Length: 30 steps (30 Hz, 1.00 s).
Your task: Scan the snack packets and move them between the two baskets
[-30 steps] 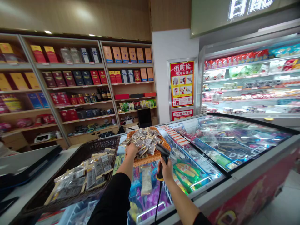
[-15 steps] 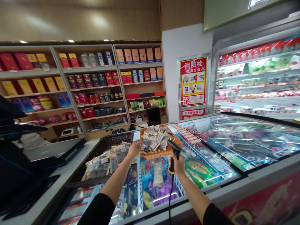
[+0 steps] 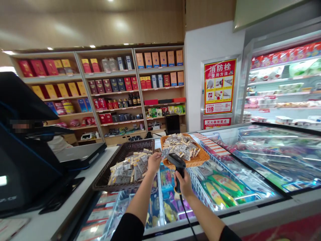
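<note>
Clear-wrapped packet (image 3: 164, 153), pinched in the left hand (image 3: 153, 162), has left the orange basket (image 3: 198, 160) and now sits before the black scanner (image 3: 176, 160), gripped by the right hand (image 3: 185, 183), above the freezer glass (image 3: 263, 157): presented for reading.

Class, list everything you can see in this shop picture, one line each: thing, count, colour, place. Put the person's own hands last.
Orange basket: one, orange wicker, heaped with small packets, on the freezer lid.
Dark basket: one, dark brown wicker, holding flat packets, left of the orange one.
Packet: one, clear and silvery, pinched by the left hand.
Barcode scanner: one, black, corded, in the right hand, aimed at the packet.
Chest freezer: one, glass-topped, coloured frozen packs inside.
Till screen: one, black, on the counter at left.
Wall shelves: several, wooden, red, yellow and blue boxes.
Fire notice: one, red and yellow, on the white wall.
Left hand: holds the packet.
Right hand: grips the scanner.
</note>
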Each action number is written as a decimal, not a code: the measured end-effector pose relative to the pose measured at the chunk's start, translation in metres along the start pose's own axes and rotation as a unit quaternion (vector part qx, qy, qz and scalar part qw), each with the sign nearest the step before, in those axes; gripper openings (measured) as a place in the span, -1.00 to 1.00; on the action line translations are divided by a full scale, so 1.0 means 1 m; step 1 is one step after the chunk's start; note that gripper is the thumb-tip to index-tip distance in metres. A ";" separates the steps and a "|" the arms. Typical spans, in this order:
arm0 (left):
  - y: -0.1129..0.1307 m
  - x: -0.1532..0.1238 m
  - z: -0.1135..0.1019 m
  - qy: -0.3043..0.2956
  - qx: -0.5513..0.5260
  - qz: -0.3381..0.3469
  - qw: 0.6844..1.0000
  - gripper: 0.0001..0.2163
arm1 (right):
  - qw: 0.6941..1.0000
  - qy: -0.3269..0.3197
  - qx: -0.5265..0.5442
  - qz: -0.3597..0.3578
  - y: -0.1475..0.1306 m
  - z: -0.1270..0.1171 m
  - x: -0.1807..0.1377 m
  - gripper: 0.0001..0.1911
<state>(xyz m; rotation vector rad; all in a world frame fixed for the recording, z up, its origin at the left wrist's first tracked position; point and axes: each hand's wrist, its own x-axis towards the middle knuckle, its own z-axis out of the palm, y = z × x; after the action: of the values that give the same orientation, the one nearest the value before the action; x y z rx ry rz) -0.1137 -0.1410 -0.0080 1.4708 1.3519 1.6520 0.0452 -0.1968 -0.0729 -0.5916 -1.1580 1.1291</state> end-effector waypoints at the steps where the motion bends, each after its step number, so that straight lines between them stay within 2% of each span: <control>1: -0.001 0.000 0.000 -0.004 -0.006 -0.002 1.000 -0.87 | 1.000 0.000 0.006 0.001 0.000 0.000 -0.001 -0.70; 10: 0.005 -0.005 0.000 -0.031 -0.014 -0.007 0.999 -0.86 | 1.000 -0.006 0.016 -0.009 -0.006 0.002 -0.004 -0.69; 16: 0.006 -0.008 0.000 -0.031 -0.008 0.009 0.999 -0.86 | 0.999 -0.017 0.033 -0.010 -0.008 0.002 -0.005 -0.67; 22: 0.001 -0.004 0.001 -0.025 -0.008 -0.008 1.000 -0.82 | 0.999 -0.002 0.039 0.009 -0.009 0.000 -0.004 -0.65; 30: 0.011 -0.009 0.001 -0.020 0.014 -0.012 1.000 -0.83 | 1.000 0.001 -0.018 -0.020 -0.008 -0.002 -0.007 -0.67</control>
<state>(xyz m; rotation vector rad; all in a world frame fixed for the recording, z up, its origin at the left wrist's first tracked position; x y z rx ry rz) -0.1084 -0.1523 -0.0014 1.4908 1.3696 1.5863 0.0502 -0.2064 -0.0694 -0.5937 -1.1866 1.0747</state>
